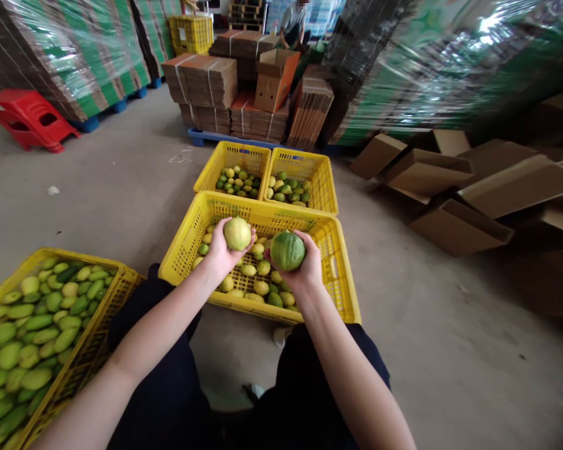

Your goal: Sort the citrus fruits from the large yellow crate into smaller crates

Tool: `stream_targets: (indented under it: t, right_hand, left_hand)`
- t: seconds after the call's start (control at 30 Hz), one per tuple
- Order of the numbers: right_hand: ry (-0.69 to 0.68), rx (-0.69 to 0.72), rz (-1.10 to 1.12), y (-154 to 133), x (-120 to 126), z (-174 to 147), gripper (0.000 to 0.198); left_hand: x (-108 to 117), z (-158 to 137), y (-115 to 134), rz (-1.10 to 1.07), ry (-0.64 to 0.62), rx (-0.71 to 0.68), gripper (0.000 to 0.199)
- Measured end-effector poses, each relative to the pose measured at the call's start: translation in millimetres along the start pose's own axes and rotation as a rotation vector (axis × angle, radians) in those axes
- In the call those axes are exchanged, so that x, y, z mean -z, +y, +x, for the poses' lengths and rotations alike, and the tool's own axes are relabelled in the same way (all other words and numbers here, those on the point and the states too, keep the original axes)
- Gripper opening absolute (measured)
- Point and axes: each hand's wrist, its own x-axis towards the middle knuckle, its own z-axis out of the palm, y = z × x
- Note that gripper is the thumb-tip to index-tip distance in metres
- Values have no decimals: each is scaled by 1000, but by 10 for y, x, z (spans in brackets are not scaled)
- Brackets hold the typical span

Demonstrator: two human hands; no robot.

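Observation:
Cupped in my left hand (221,250) is a pale yellow lemon (237,234), large and round. My right hand (310,265) has its fingers around a dark green lemon (288,250) with a ridged skin. Both hands are held side by side, apart from each other, above a yellow plastic crate (349,294). Yellow and green lemons (261,287) lie loosely over the bottom of that crate, partly hidden by my hands and forearms.
Behind stand two smaller-looking yellow crates (199,181) with more fruit. A crate full of green fruit (42,319) is at my left. Open cardboard boxes (460,219) lie on the right. A red stool (30,119), flattened cartons (206,81) and a person (294,22) are farther off.

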Motion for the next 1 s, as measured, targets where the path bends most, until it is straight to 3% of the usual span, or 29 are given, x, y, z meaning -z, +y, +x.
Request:
stream_targets:
  t: [0.17,0.33,0.5,0.73,0.9,1.0]
  right_hand:
    - [-79,-123,23,62,63,115,17]
    - [-55,-104,21,76,57,127,22]
    - [-36,-31,84,38,57,21,11]
    - [63,-130,99,5,-43,-61,22]
    - [-67,-185,109,0,4,-23,30]
    - [-37,-186,98,-14,1,-31,37]
  left_hand:
    - [-9,64,-30,-10,-3,-2,21]
    - [-42,-11,-32,-36,23,-68,24]
    - [-59,-89,28,-102,74,-129,21]
    - [5,21,14,6,75,-64,29]
    - [7,61,0,-2,39,-35,30]
    - [-8,33,16,-22,41,-14,29]
